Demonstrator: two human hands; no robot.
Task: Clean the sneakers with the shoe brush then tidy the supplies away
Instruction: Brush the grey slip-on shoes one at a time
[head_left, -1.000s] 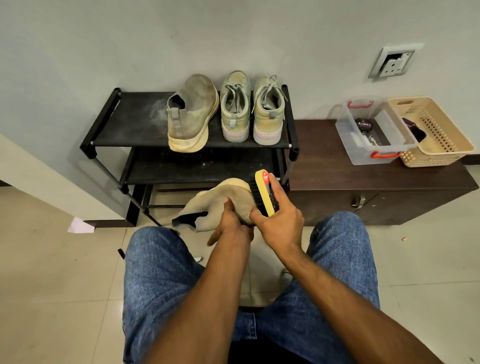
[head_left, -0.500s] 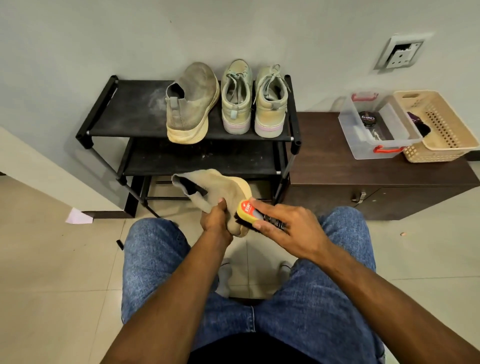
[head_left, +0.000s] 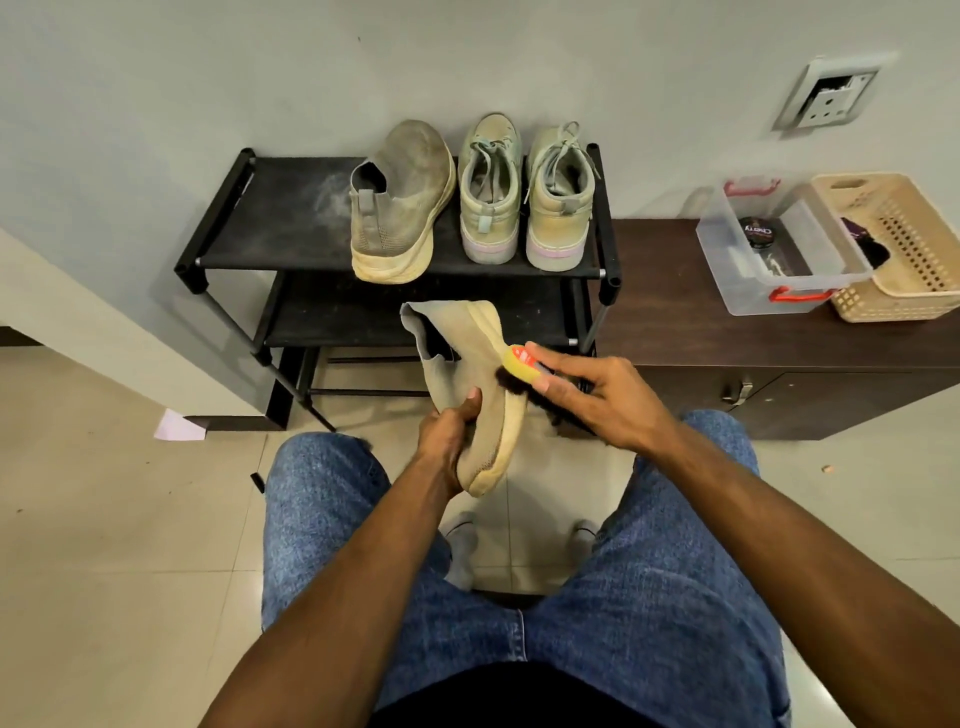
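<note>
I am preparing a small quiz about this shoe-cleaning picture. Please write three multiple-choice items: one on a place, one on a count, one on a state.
1. Where does the clear plastic box stand?
A. on the dark wooden cabinet
B. on the floor
C. on the top shelf of the rack

2. How many shoes stand on the top shelf of the black shoe rack?
A. one
B. three
C. five

3. What is the right hand doing?
A. hanging idle
B. resting on a knee
C. holding the shoe brush against the beige sneaker

Answers: 1 A, the box sits on the cabinet top beside the beige basket. 2 B, one slip-on and a laced pair stand there. 3 C, its fingers grip the brush while the left hand holds the sneaker.
</note>
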